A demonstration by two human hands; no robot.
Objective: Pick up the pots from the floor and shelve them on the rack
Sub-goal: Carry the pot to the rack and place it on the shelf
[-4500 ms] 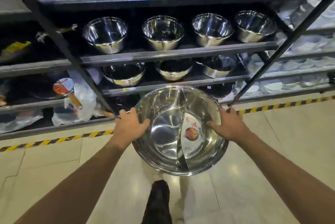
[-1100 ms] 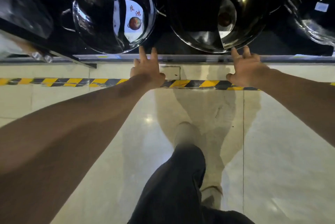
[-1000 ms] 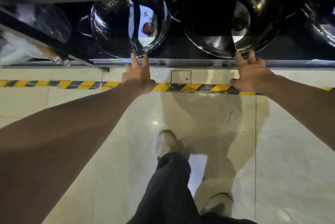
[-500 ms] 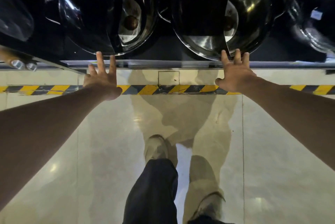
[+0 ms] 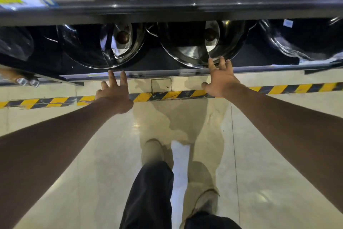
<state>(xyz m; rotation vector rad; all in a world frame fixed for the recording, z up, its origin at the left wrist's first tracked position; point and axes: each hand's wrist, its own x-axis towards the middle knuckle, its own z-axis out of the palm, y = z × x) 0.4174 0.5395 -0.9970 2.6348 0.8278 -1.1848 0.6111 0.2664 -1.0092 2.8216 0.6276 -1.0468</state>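
Two shiny steel divided pots sit side by side on the bottom shelf of the dark rack (image 5: 167,73). The left pot (image 5: 104,47) has a round sticker inside; so does the right pot (image 5: 200,43). My left hand (image 5: 115,93) is open, its fingers spread just below the left pot's near rim, at the shelf edge. My right hand (image 5: 220,78) is open too, and its fingertips touch the near rim of the right pot. Neither hand holds anything.
An upper shelf edge (image 5: 167,0) with a price label (image 5: 20,0) juts out overhead. Another pot (image 5: 304,41) sits further right. Yellow-black hazard tape (image 5: 167,95) runs along the tiled floor. My legs and shoes (image 5: 154,152) are below.
My left hand has shifted right, from the left pot's left side to its near rim. The right hand stays at the right pot. The view tilted so the upper shelf edge fills the top.
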